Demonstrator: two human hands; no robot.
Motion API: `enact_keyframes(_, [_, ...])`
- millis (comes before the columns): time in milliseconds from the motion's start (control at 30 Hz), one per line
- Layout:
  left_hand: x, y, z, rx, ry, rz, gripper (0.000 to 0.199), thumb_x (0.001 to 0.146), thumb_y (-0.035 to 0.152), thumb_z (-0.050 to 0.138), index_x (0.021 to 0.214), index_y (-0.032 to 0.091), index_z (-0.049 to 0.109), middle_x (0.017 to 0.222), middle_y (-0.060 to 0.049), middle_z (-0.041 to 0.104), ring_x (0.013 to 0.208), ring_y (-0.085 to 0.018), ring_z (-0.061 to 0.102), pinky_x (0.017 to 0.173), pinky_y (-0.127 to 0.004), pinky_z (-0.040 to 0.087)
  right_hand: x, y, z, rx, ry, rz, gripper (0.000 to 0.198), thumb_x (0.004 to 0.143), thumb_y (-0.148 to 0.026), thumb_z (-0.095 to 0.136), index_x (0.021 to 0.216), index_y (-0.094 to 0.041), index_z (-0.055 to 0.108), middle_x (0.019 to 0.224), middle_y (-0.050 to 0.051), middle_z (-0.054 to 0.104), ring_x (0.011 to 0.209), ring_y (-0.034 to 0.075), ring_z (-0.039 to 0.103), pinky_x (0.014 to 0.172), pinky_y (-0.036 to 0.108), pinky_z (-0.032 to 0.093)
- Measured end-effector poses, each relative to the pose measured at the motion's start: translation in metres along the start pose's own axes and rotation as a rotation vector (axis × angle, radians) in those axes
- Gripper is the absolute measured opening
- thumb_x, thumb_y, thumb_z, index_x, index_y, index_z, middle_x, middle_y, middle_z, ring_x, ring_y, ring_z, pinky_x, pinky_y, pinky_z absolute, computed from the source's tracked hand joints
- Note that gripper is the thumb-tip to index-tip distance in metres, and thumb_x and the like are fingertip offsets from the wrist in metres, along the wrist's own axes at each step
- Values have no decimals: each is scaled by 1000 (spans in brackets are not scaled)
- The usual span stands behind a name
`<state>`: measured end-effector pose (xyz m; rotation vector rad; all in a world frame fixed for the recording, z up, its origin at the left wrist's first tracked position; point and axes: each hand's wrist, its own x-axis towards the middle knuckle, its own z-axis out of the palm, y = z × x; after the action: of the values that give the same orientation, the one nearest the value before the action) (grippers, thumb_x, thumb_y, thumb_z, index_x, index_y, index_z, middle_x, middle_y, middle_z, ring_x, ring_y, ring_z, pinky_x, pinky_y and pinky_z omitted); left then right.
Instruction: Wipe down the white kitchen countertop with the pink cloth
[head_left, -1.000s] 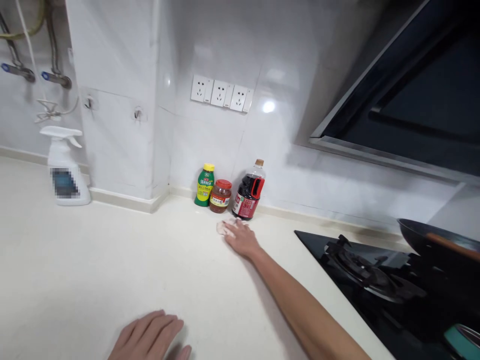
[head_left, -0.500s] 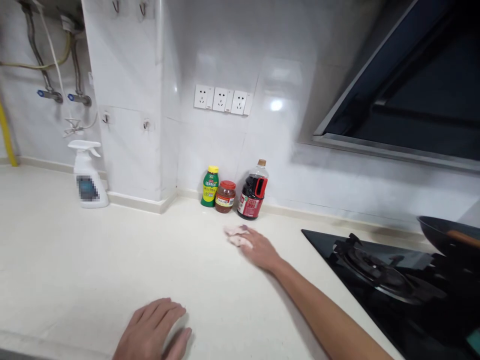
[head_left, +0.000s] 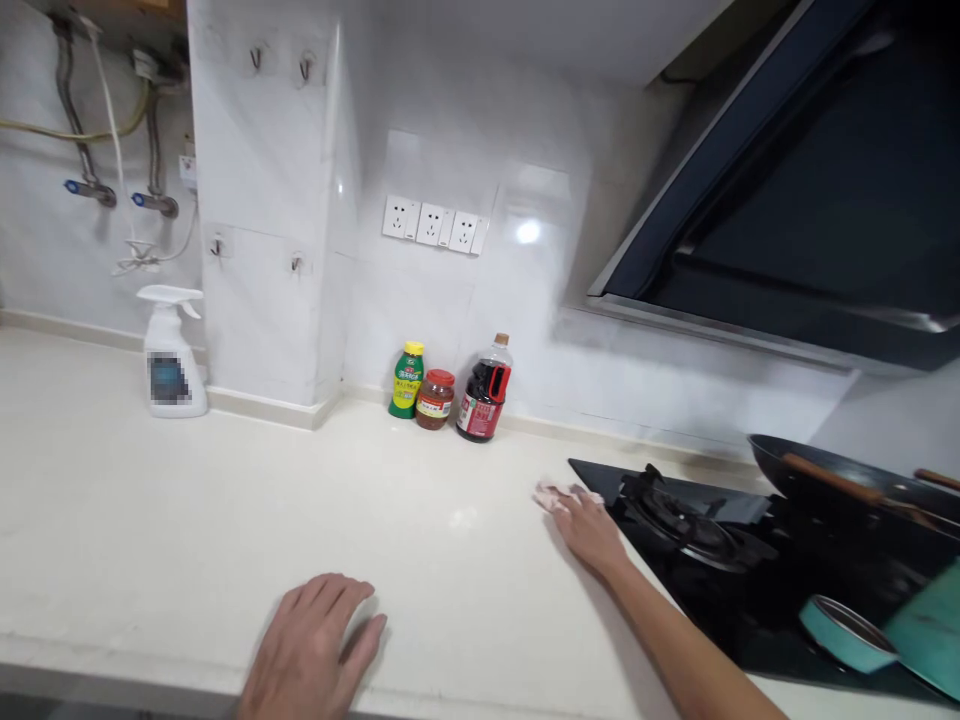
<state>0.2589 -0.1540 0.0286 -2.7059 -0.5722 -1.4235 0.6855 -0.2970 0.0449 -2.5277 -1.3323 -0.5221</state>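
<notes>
Cloth (head_left: pixel 550 497), one crumpled pale piece: near left, the left hand (head_left: pixel 315 640) curves loosely, holding nothing; farther right, the right hand (head_left: pixel 589 530) grips it on the smooth counter (head_left: pixel 225 520), beside the glossy black hob (head_left: pixel 720 610); far, two sauce bottles (head_left: pixel 406 387) flank one squat jar (head_left: pixel 435 403).

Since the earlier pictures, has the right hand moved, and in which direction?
Yes. The right hand has moved rightward with the cloth, from in front of the dark bottle to beside the left edge of the stove.
</notes>
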Motion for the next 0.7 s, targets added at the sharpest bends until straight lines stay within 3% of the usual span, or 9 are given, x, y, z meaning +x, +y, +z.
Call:
enact_keyframes(133, [-2, -1, -1, -5, -31, -23, 15, 92, 33, 59, 103, 26, 69, 97, -3, 75, 89, -23, 70, 78, -38, 53, -1, -78, 4, 45, -131, -61, 41, 105, -35, 38, 136, -21, 61, 150, 16, 42, 137, 37, 38, 110, 57, 35])
enact_keyframes(267, [-4, -4, 0, 21, -23, -43, 19, 94, 36, 58, 105, 26, 70, 107, -5, 75, 94, -24, 70, 81, -38, 53, -28, -165, -8, 157, -242, -304, 38, 106, -45, 45, 142, -35, 55, 159, 6, 31, 145, 32, 27, 116, 50, 28])
enact_keyframes(367, [-5, -7, 1, 29, -18, -63, 25, 97, 41, 55, 110, 27, 70, 114, -6, 74, 100, -23, 70, 84, -37, 54, -58, -203, -25, 353, -353, -558, 42, 107, -53, 41, 146, -40, 50, 164, 2, 20, 148, 34, 17, 118, 55, 22])
enact_keyframes(433, [-6, -7, 1, 26, -25, -77, 28, 98, 44, 53, 114, 27, 69, 116, -6, 73, 103, -23, 70, 84, -36, 55, -69, -207, -33, 459, -399, -676, 42, 107, -54, 40, 147, -40, 48, 165, 0, 18, 148, 33, 17, 119, 54, 20])
enact_keyframes(500, [-6, -7, 0, 33, -48, -92, 29, 99, 45, 52, 114, 28, 69, 116, -6, 73, 104, -23, 69, 86, -37, 54, -67, -196, -36, 447, -385, -681, 41, 106, -49, 44, 146, -40, 50, 163, -2, 22, 147, 28, 24, 119, 48, 24])
enact_keyframes(600, [-6, -7, -1, 57, -97, -126, 30, 98, 47, 53, 110, 27, 71, 116, -7, 73, 107, -24, 68, 88, -39, 53, -41, -156, -31, 277, -305, -545, 42, 105, -44, 43, 145, -37, 50, 158, -3, 35, 144, 21, 31, 116, 40, 30])
enact_keyframes(700, [-6, -6, 1, 61, -136, -158, 31, 97, 49, 53, 107, 26, 71, 116, -7, 73, 109, -26, 67, 89, -41, 52, -14, -96, -21, 144, -240, -353, 44, 106, -42, 34, 146, -33, 50, 154, 0, 42, 144, 23, 31, 116, 46, 30])
